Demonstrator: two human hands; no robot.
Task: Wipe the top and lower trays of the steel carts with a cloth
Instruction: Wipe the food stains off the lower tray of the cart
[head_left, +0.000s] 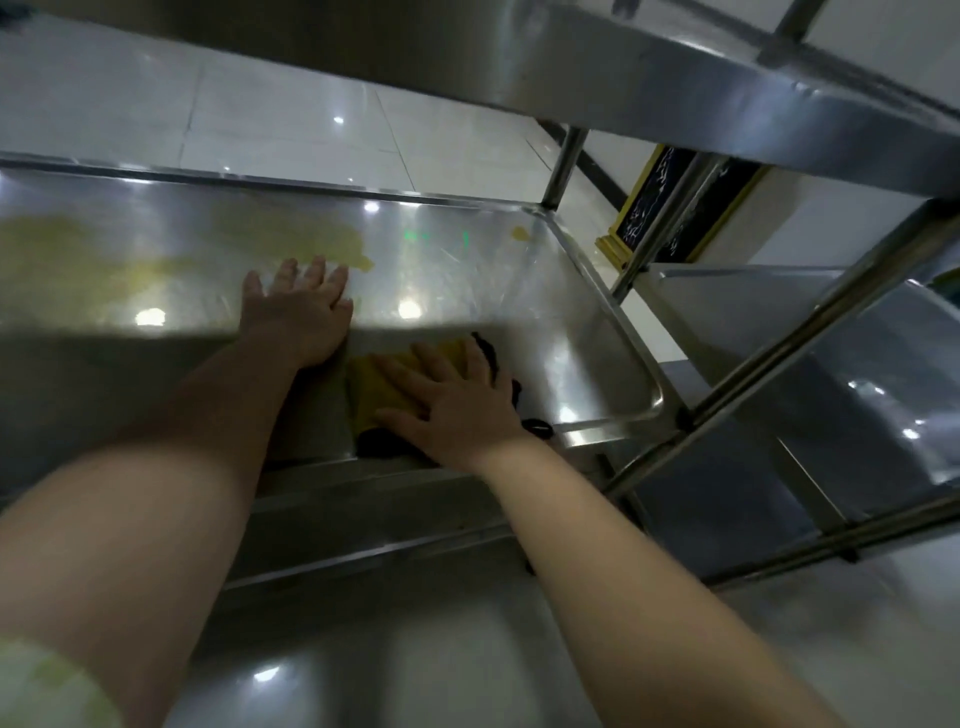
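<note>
**Ana:** Forearms fill the bottom of the view, with a pale sleeve (41, 686) in the left corner. Where are the hands?

**Ben:** Both are down in the lower tray (493, 275). The left hand (298, 306) lies flat on bare steel with its fingers spread and holds nothing. The right hand (457, 400) presses flat on the yellow cloth (374, 389), fingers straight, not bunching it.

**Ana:** And where is the cloth in the tray?

**Ben:** Against the near edge, in the right half, short of the near right corner. Its dark trim shows past the fingertips and by the wrist.

**Ana:** Which way should the next pass go?

**Ben:** My guess is away and to the left. A yellowish smear (301, 241) spreads along the far left part of the tray, just beyond the left fingertips. The left hand lies between it and the cloth. A small yellow spot (519, 234) sits near the far right corner. The right hand has the cloth, but the left hand is nearer the smear.

**Ana:** Anything you can't make out?

**Ben:** The cloth's long axis, since the hand covers most of it. The smear may be partly reflection. The tray's left end is cut off. Only the rim and underside of the top tray (675, 88) show, and a second cart (779, 322) stands just to the right.
</note>
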